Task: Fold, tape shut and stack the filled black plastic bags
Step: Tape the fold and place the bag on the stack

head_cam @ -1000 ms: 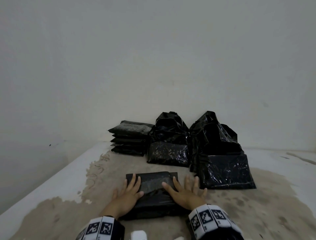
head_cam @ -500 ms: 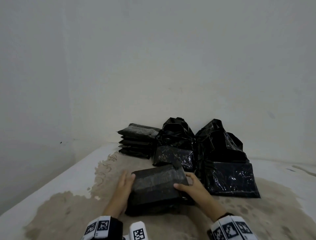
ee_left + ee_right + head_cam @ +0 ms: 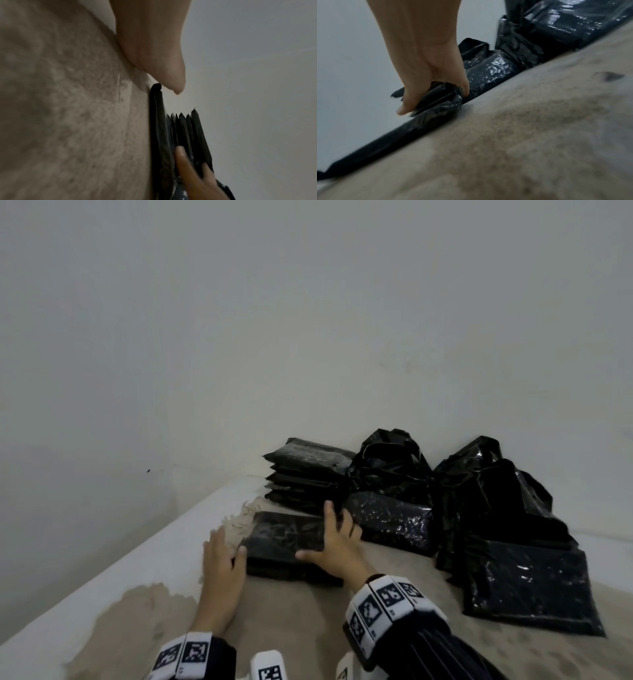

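Your folded bag [image 3: 286, 537] lies flat on the bench [image 3: 113, 580], toward its far left corner, just in front of the stack [image 3: 308, 474] of folded bags that sits against the wall [image 3: 308, 320]; whether it touches the stack you cannot tell from the head view. Your left hand [image 3: 222, 568] rests on the bench at the bag's near left corner, fingers straight, thumb touching the bag's edge; its grip is slack and holds nothing. Your right hand [image 3: 337, 542] lies over the bag's right end, thumb along the near edge and fingers spread past the far edge; in the right wrist view the fingers [image 3: 412, 97] curl round that end of the bag [image 3: 436, 100], so this grip is clamped on it, though the picture is blurred and it may be looser than it looks. Two unfolded bags stand to the right, one [image 3: 390, 494] just beside your right hand, the larger one [image 3: 507, 542] nearer the bench's right side; their tops are bunched and upright.
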